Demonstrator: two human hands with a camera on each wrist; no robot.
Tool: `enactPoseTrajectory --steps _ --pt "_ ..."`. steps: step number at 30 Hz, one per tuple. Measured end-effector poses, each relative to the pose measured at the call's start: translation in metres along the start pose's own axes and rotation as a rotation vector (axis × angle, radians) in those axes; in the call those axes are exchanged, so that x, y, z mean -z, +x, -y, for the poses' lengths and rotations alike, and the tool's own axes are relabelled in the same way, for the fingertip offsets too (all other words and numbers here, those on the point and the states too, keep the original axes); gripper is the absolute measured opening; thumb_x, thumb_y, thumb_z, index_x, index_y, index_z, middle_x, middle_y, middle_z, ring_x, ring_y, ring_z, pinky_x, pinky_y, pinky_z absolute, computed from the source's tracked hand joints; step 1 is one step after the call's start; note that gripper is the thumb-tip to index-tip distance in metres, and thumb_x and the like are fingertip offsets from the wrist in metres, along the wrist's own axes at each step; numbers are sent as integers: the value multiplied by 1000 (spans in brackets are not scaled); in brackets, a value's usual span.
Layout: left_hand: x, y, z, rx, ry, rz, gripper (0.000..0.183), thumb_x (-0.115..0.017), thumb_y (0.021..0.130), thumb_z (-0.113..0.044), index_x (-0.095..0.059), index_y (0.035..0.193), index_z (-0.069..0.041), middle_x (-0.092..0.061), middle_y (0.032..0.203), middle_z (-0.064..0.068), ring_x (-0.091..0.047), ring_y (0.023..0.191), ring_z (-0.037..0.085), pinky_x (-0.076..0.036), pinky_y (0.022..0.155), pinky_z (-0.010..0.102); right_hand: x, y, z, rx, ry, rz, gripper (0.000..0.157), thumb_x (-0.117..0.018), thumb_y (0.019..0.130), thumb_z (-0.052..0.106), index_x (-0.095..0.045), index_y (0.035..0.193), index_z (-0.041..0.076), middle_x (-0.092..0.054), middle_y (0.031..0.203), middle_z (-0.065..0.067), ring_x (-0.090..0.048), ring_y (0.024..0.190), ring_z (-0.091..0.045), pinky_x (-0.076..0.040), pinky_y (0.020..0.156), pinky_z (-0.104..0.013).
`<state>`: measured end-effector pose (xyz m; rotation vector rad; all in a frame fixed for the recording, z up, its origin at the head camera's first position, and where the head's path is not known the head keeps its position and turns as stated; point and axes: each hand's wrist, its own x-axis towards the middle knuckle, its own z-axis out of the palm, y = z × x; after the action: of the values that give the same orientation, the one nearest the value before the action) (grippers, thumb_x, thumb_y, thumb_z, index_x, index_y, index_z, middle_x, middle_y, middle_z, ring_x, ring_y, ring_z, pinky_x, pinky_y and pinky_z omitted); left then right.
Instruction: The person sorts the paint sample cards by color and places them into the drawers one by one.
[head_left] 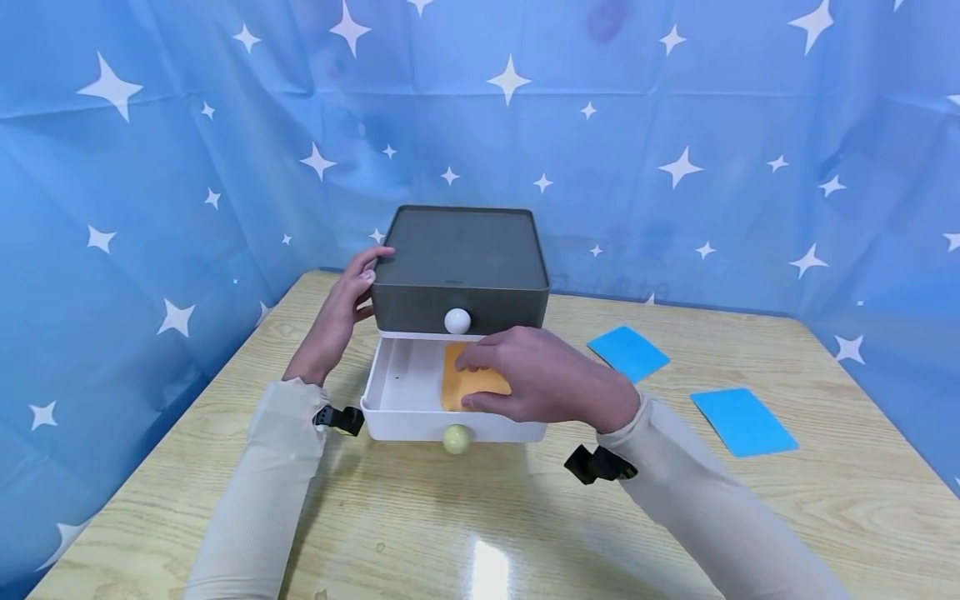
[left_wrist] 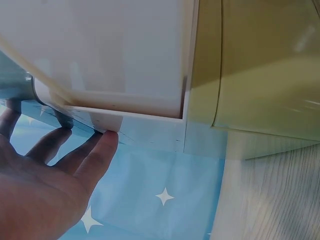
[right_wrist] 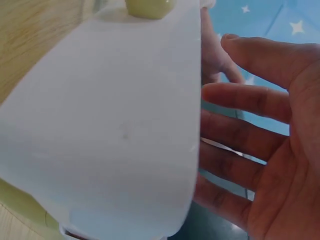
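Since the box (head_left: 465, 246) might slide, the left hand (head_left: 336, 315), loose, likely steadies it. The right hand (head_left: 538, 372), unclenched, overhangs the orange card (head_left: 453, 388)

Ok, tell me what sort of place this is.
Probably a makeshift recording corner: a blue, white-starred fabric backdrop hangs behind a pale wood-grain table, and a small black device sits at each wrist.

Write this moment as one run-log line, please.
left hand: touches grey box; right hand: over orange sheet; drawer: open; blue sheets: on table
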<state>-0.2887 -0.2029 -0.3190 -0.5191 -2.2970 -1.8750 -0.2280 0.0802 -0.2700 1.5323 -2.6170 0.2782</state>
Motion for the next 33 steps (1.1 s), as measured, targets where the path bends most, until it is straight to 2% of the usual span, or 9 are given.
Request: enactPoseTrajectory --steps 4,8,16,20,25,28,33 --pt "0 0 0 -2 8 0 48 -29 106 -43 -37 152 -32 -30 164 4 -35 149 33 -28 116 65 3 -3 6 20 -34 -34 30 -71 93 36 -72 113 15 -74 105 4 -62 77 -7 -48 69 -24" --pt "0 -1 -1 -1 11 1 49 -29 106 -43 -36 153 -32 -29 164 4 -34 150 34 -28 116 66 7 -8 16 62 -83 -104 28 -74 90 35 -71 110 16 -73 100 6 -57 72 -5 -46 65 -21" --pt "-1 -1 -1 5 15 0 49 -29 106 -45 -36 153 -33 -30 164 3 -34 149 33 -28 116 65 5 -18 39 158 -186 -205 28 -77 87 34 -72 108 16 -73 95 4 -66 79 -8 -54 70 -25" --pt "-1 0 0 2 4 1 49 -29 106 -44 -36 153 -32 -30 164 3 -35 149 33 -28 116 64 -6 -24 48 183 -280 -209 28 -78 86 34 -70 106 16 -71 86 7 -65 73 -6 -51 62 -22" --pt "-1 0 0 -1 -3 -5 48 -29 106 -44 -37 152 -32 -31 163 3 -35 149 33 -29 116 64 -28 -27 52 161 -394 -207 21 -77 82 27 -61 92 18 -58 65 11 -52 56 -3 -31 46 -19" --pt "-1 0 0 0 -5 -4 48 -29 106 -44 -37 152 -32 -31 163 3 -35 149 33 -28 117 64 -42 -28 52 146 -435 -239 20 -77 79 21 -60 88 18 -60 65 11 -50 52 -4 -25 43 -21" --pt "-1 -1 0 0 -5 -3 48 -30 106 -44 -37 152 -32 -31 163 3 -34 149 33 -28 117 64 -61 -27 50 142 -519 -348 21 -74 77 10 -64 94 17 -64 68 9 -51 53 -5 -24 42 -22"
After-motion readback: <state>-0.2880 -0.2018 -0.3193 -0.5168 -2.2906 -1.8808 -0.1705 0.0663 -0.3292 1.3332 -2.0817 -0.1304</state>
